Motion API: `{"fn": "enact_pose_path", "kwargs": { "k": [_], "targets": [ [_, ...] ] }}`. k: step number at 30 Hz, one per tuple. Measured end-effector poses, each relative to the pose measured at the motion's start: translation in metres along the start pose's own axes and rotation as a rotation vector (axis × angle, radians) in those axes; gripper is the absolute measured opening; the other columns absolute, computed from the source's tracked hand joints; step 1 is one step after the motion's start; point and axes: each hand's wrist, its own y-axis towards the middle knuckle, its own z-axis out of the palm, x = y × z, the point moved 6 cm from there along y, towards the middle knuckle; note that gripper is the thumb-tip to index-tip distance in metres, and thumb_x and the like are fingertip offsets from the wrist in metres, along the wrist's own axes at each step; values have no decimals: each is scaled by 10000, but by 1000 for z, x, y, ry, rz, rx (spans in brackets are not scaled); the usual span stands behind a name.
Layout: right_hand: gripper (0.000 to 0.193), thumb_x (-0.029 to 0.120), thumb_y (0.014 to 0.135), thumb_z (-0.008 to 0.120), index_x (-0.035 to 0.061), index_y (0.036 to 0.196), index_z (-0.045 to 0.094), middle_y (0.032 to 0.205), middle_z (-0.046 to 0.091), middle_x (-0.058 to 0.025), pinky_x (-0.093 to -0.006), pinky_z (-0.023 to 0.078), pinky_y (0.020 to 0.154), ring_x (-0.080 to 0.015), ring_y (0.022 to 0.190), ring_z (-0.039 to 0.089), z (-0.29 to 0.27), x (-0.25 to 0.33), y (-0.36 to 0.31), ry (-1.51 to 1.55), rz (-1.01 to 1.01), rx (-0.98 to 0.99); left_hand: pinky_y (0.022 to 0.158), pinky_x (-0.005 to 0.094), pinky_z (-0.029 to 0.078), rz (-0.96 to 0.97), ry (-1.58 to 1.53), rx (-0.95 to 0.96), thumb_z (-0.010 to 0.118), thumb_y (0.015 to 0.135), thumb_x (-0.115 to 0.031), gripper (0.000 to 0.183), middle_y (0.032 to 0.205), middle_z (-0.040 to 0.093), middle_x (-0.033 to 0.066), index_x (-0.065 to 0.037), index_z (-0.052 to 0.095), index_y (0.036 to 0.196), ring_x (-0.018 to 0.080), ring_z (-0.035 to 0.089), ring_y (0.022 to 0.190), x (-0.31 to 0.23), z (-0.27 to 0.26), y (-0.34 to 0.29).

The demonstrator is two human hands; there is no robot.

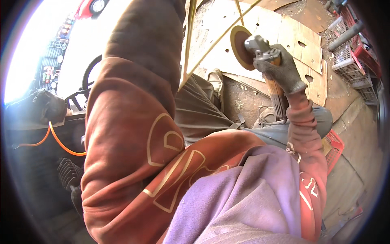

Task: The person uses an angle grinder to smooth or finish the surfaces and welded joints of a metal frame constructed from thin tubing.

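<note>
My right hand (286,71), in a dark grey work glove, is wrapped around the head end of an angle grinder (277,99). The grinder's body hangs down toward my knee. Its large round disc (239,48), yellowish at the rim, faces left; I cannot tell whether it spins. My left arm (134,85) reaches up and away in a rust-red sleeve, dark further along, and leaves the picture at the top, so the left hand is out of sight. Between arm and grinder, thin yellowish bars (206,55) meet at a corner above my legs.
Cardboard sheets (298,30) with holes cover the dirty floor ahead. Crates (351,61) and a grey tube (346,35) are piled at the far right. A red crate (335,150) sits beside my right arm. An orange hose (65,147) curves at the left, near a black bag-like thing (42,106).
</note>
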Motion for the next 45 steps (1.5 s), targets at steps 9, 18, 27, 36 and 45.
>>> {"fn": "enact_pose_path", "kwargs": {
  "k": [9,18,27,36,45],
  "targets": [
    [532,237,726,843,-34,1106,588,954,686,-80,-300,538,768,-124,881,642,38,8,39,34,-41,252,705,378,614,108,58,6,693,907,-194,214,883,717,141,-3,684,1003,261,719,785,-16,29,-9],
    [617,337,668,858,-14,1092,579,950,690,-178,-366,557,780,-256,887,698,62,12,-2,-168,-58,195,705,378,587,106,69,6,690,910,-199,215,848,699,125,7,681,971,246,702,777,-18,12,-20],
    [640,270,710,870,-34,1186,568,1052,681,-111,-309,534,830,-153,959,639,70,1,8,344,68,348,717,376,579,111,-63,74,686,909,-165,200,821,682,123,27,671,961,244,694,769,2,5,-16],
    [495,107,737,861,-25,1069,518,1034,653,-125,-292,554,830,-167,955,635,35,-54,48,417,353,29,720,369,577,120,-61,78,680,906,-159,242,830,685,129,45,658,1035,246,697,777,6,6,-9],
    [454,209,757,866,23,1060,584,1023,649,-80,-288,536,794,-139,924,627,78,-36,30,721,-18,227,729,365,577,148,3,66,677,903,-153,293,837,688,131,58,646,1103,247,699,784,4,-8,-10]
  ]
}}
